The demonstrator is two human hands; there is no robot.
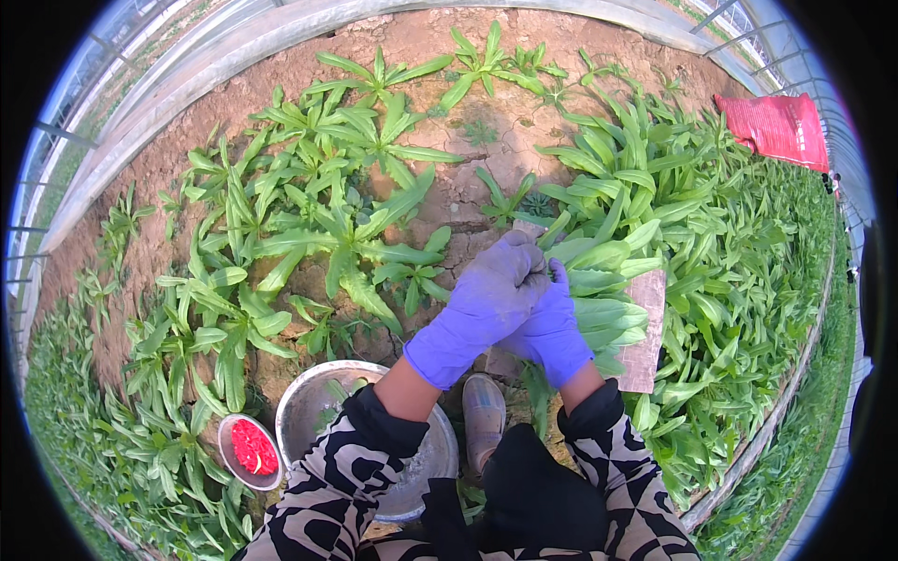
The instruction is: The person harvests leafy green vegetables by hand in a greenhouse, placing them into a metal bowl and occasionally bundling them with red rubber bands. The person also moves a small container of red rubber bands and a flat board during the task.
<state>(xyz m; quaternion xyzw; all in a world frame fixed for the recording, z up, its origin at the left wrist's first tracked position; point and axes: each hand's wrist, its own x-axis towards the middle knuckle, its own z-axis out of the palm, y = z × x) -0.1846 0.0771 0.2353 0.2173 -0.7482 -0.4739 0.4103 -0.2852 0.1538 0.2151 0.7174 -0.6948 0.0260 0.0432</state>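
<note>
Both hands wear purple gloves, soiled on the fingers, and meet at the stem end of a bunch of leafy greens (603,319). My left hand (499,287) lies partly over the right, its fingers curled; what they may pinch is hidden. My right hand (551,319) is closed around the stem end, its thumb pointing up. The long green leaves fan out to the right of it, above a flat board (647,336). More cut-looking greens lie against the board's far side, and the stem ends are covered by the gloves.
A large metal basin (438,449) stands by my shoe (484,410). Left of it, a small bowl (235,466) holds red bands or strips (252,445). Leafy plants (347,238) grow in cracked soil. Dense greens (744,280) cover the right, with a red woven sack (779,130) beyond.
</note>
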